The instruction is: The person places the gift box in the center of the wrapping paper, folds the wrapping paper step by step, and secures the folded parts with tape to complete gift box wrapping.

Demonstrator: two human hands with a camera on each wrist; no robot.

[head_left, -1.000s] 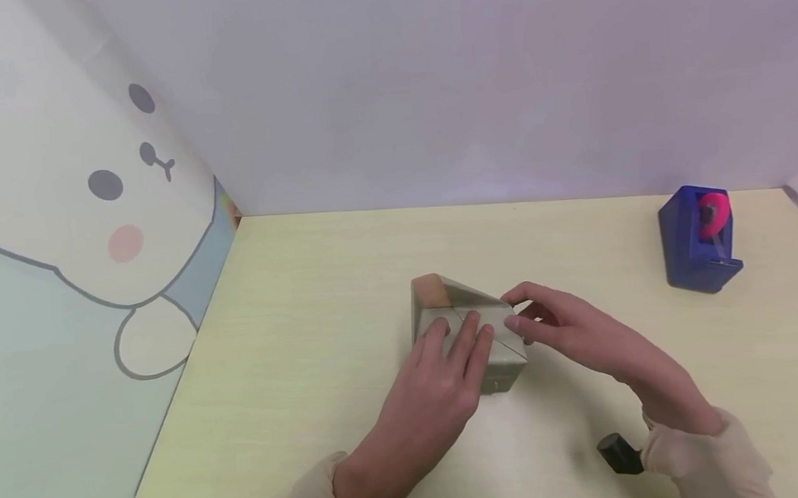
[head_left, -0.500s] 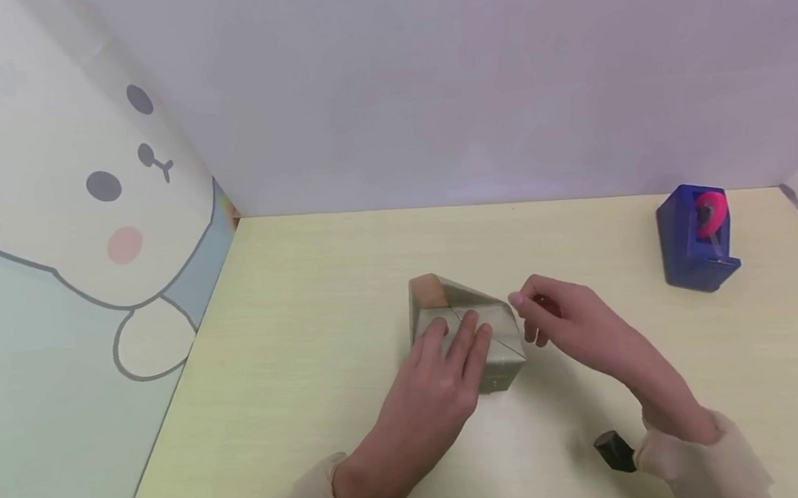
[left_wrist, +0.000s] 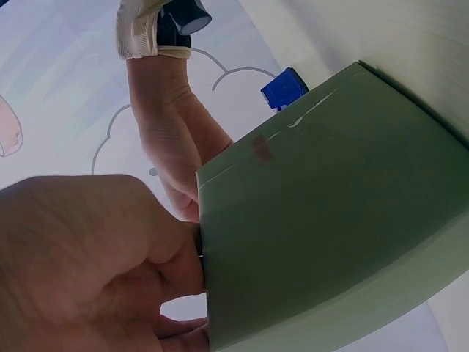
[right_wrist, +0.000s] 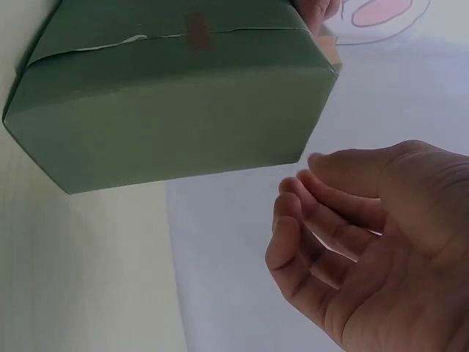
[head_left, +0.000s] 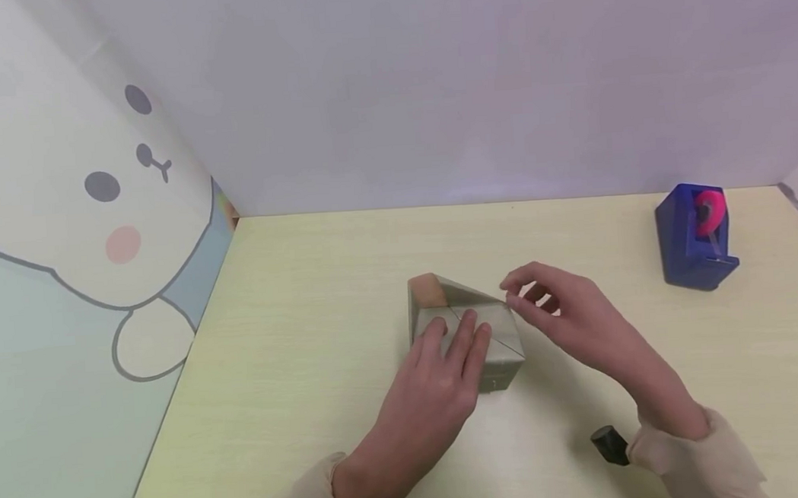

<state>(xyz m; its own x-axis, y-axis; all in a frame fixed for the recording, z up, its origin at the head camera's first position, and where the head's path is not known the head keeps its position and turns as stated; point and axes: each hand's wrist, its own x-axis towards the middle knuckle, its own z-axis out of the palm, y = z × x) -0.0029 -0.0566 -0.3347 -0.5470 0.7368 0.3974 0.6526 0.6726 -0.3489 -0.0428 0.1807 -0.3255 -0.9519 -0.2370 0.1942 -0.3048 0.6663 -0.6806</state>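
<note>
A box wrapped in grey-green paper [head_left: 503, 326] sits on the table, its paper folded in diagonal creases on top. One paper flap stands up at the far left, and a tan patch [head_left: 429, 289] shows there. My left hand [head_left: 429, 399] rests on the box top with fingers spread and pressing it. Beside the far right corner hovers my right hand [head_left: 574, 314], its fingers loosely bent; the right wrist view shows nothing between thumb and fingers. A small reddish-brown strip [right_wrist: 196, 31] lies across a paper seam on the box's side.
A blue tape dispenser [head_left: 680, 243] with a pink-cored roll stands at the back right of the pale table [head_left: 306, 300]. A wall [head_left: 465, 92] rises behind, and a cartoon-printed panel [head_left: 36, 149] stands on the left. A black device [head_left: 608, 446] is at my right wrist.
My right hand has let go of the box's right edge, drawn back and up, then opened its fingers near the far right corner. The left hand stays in place on the box.
</note>
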